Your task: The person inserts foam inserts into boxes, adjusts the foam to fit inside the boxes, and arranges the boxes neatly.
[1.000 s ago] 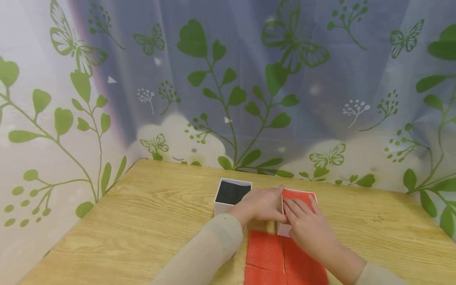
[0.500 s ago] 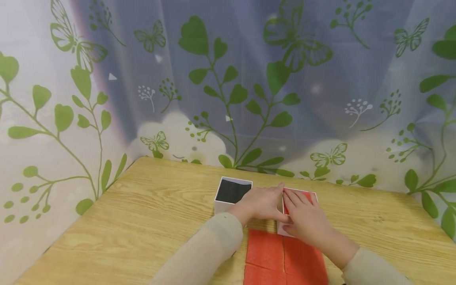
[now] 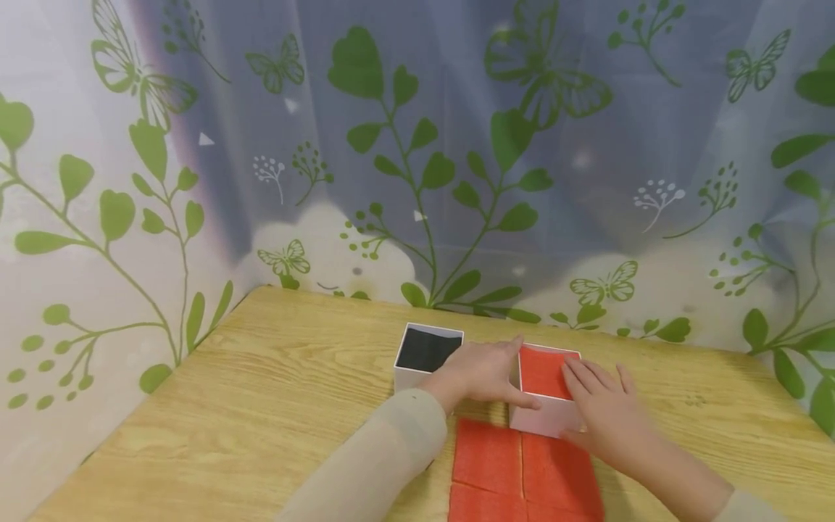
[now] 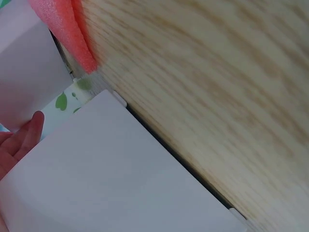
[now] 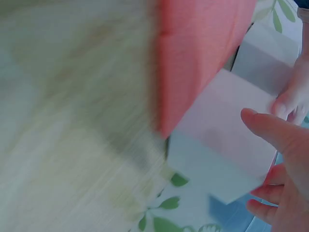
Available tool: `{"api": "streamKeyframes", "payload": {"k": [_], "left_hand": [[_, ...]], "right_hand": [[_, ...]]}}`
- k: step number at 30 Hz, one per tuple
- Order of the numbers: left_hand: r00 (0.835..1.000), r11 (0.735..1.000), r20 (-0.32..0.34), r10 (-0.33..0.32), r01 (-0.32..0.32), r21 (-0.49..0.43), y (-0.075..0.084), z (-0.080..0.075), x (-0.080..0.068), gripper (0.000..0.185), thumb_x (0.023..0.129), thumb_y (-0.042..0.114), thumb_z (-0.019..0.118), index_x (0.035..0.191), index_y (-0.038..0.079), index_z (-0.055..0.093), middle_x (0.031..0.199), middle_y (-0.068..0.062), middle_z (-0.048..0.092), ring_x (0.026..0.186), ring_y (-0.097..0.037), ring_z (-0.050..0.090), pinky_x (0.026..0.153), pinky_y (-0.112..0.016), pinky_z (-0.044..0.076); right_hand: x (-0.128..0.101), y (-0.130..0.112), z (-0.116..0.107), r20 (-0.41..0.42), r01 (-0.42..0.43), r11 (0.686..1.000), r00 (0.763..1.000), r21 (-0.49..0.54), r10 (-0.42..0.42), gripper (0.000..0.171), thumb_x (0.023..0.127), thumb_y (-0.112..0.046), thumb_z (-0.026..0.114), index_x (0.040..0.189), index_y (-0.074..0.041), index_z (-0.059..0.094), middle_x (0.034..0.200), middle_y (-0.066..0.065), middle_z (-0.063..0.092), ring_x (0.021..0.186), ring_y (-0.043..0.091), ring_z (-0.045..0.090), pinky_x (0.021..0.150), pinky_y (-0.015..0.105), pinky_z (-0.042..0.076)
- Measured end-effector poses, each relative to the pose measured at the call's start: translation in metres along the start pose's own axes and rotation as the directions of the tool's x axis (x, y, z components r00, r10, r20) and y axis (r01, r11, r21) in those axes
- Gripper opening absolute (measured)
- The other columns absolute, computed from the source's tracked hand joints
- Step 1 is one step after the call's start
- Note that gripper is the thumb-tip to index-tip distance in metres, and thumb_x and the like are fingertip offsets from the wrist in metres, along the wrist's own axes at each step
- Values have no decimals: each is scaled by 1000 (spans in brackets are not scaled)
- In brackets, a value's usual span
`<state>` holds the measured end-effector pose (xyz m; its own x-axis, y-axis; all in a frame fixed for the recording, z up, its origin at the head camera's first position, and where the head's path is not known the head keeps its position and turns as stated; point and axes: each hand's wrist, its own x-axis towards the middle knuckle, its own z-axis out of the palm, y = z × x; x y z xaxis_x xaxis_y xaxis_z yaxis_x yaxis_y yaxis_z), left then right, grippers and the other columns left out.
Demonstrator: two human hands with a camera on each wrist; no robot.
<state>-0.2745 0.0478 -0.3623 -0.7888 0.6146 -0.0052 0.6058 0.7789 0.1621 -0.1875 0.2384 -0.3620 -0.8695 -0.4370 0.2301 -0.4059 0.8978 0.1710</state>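
A white box [image 3: 544, 419] holds a flat red foam piece [image 3: 541, 371] near its rim. My left hand [image 3: 481, 373] rests against the box's left side, its thumb across the front-left rim and its fingertips by the back corner. The left wrist view shows straight fingers [image 4: 31, 135] touching the white wall. At the other side, my right hand [image 3: 609, 413] is spread, with fingertips at the right rim and the thumb low beside the front. In the right wrist view its thumb [image 5: 268, 126] is held out over the box.
A second white box [image 3: 409, 383] with a black piece [image 3: 424, 351] in it stands to the left, partly behind the left hand. A red foam sheet [image 3: 489, 464], split by cut lines, lies in front on the wooden table [image 3: 261, 406]. A patterned curtain [image 3: 365, 181] hangs behind.
My right hand pressed over the red piece inside the box, then slid right to the box's right rim, uncovering the piece. The left hand has stayed in place.
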Motion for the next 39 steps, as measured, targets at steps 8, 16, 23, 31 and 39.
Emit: {"api": "streamKeyframes", "payload": {"k": [8, 16, 23, 31, 39], "left_hand": [[1000, 1000, -15, 3, -3, -8, 0, 1, -1, 106, 69, 79, 53, 149, 17, 23, 143, 7, 40, 123, -6, 45, 87, -26, 45], [1000, 1000, -1, 4, -5, -25, 1, 2, -1, 105, 69, 79, 53, 150, 18, 22, 144, 8, 39, 124, -6, 43, 86, -25, 45], [1000, 1000, 2, -4, 4, -19, 0, -1, -1, 105, 69, 79, 52, 150, 19, 22, 144, 9, 38, 125, -6, 42, 85, -25, 45], [1000, 1000, -1, -5, 5, -25, 1, 0, -2, 104, 69, 78, 54, 149, 19, 24, 143, 9, 40, 121, -6, 46, 85, -26, 45], [1000, 999, 13, -12, 12, -30, 1, 0, -3, 106, 68, 79, 53, 150, 19, 22, 144, 9, 38, 121, -7, 47, 78, -24, 47]], "right_hand": [[-24, 13, -1, -60, 19, 999, 998, 28, -17, 75, 68, -36, 80, 126, 6, 54, 128, 20, 52, 113, 39, 49, 93, 61, 32], [-31, 6, -8, -142, 31, 999, 989, 8, -29, 59, 64, -29, 84, 111, 2, 63, 109, 16, 60, 91, 33, 60, 77, 49, 48], [-29, 0, -11, -318, 104, 994, 942, -17, -104, 41, 57, -19, 87, 90, -5, 67, 83, 2, 55, 62, 15, 53, 52, 30, 47], [-28, 0, -8, -313, 100, 995, 946, 24, -87, 43, 58, -18, 87, 92, -4, 66, 90, 5, 56, 64, 14, 56, 51, 27, 48], [-27, 3, -2, -370, 153, 988, 920, 34, -130, 51, 56, -13, 86, 101, -4, 62, 89, 4, 61, 67, 17, 62, 47, 26, 47]]}}
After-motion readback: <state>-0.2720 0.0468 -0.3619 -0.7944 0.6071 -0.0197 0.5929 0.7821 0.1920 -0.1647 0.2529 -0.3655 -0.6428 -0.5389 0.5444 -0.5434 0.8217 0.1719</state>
